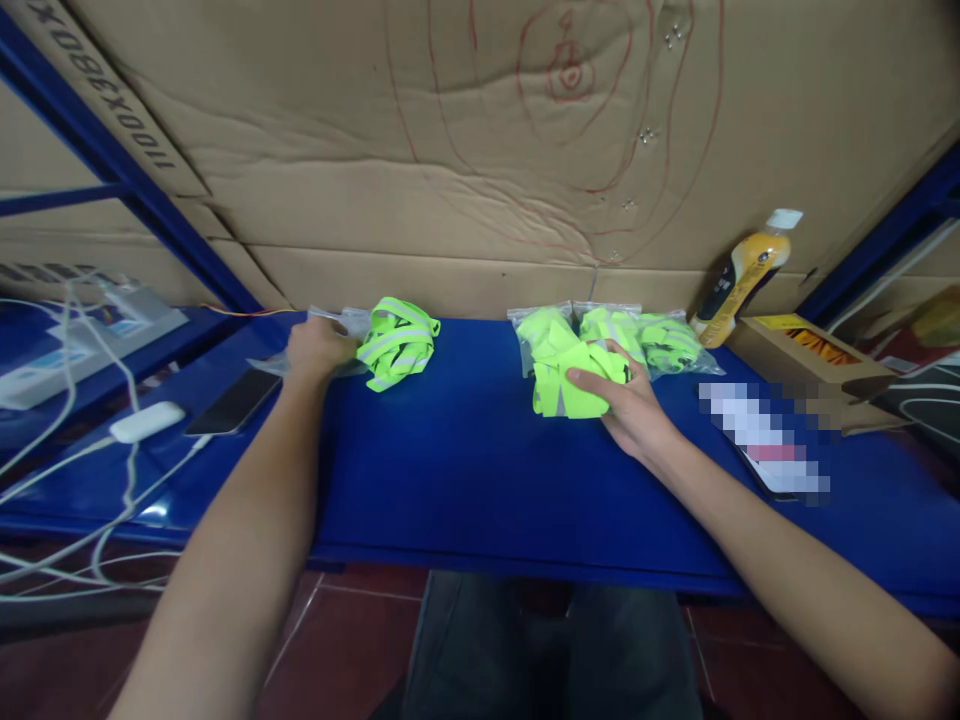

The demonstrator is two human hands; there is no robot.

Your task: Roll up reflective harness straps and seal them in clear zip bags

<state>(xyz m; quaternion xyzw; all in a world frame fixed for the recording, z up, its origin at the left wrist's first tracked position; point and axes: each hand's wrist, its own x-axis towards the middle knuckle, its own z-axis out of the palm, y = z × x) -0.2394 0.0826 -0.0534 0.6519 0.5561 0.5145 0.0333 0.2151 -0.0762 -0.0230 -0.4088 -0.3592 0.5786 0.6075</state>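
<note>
My right hand [626, 395] is closed around a folded bundle of neon yellow-green reflective strap [566, 382], thumb on top, held just in front of similar bundles in bags. On the left, my left hand [322, 345] reaches to the back of the shelf, its curled fingers on a clear plastic bag [352, 322]; the fingertips are partly hidden. Right beside that hand lies a loose, unbagged reflective strap bundle [400, 343]. Behind my right hand, clear bags hold more neon straps, among them one bagged bundle [667, 342] at the right and another bagged bundle [544, 325] at the left.
The blue shelf [442, 480] backs onto a cardboard wall [337, 200]. At right stand a yellow drink bottle [746, 275], an open cardboard box [817, 355] and a blurred-out phone [761, 440]. At left lie a black phone [234, 402], a white adapter [148, 421], a power strip [90, 345] and cables.
</note>
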